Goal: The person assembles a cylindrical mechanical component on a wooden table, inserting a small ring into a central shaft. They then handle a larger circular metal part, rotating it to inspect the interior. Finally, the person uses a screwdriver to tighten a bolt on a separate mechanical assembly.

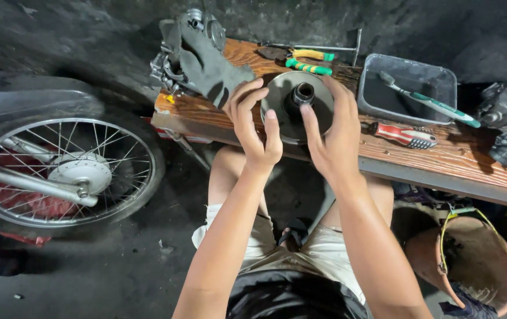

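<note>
Head view shows your left hand [257,131] and right hand [331,139] gripping the metal pulley disc [282,107] above the wooden bench [442,159], mid-inspection, so keep it steady when turning it.

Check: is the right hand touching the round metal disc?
Touching. The head view shows the right hand wrapped over the round metal disc, fingers on its rim and thumb on its face.

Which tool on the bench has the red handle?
The wire brush, lying right of the hands, below the grey tray. The pliers have green-and-yellow grips, and the toothbrush is green and white.
</note>
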